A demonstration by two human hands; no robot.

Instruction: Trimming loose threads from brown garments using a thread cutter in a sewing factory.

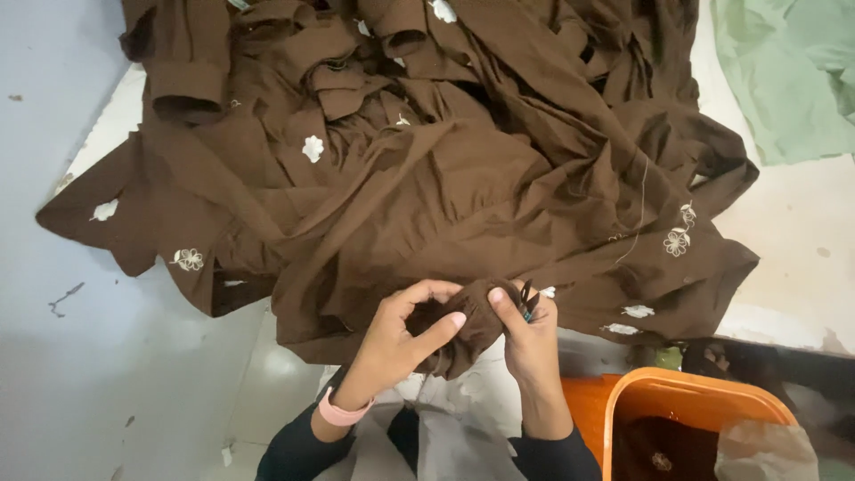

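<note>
Head view: we see a heap of brown cloth (427, 169) spread over the pale table (793, 240).
Near its front edge, our left hand (401, 343) and right hand (530, 338) curl shut, pinching a bunched fold; the right also grips small snips (527, 303).

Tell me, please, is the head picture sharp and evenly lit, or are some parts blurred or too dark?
Head view: soft, even light, no glare; the brown fabric and both hands, left hand and right hand, look fairly sharp; deep folds go dark; the inside of the orange bin is shadowed and hard to read.
</note>
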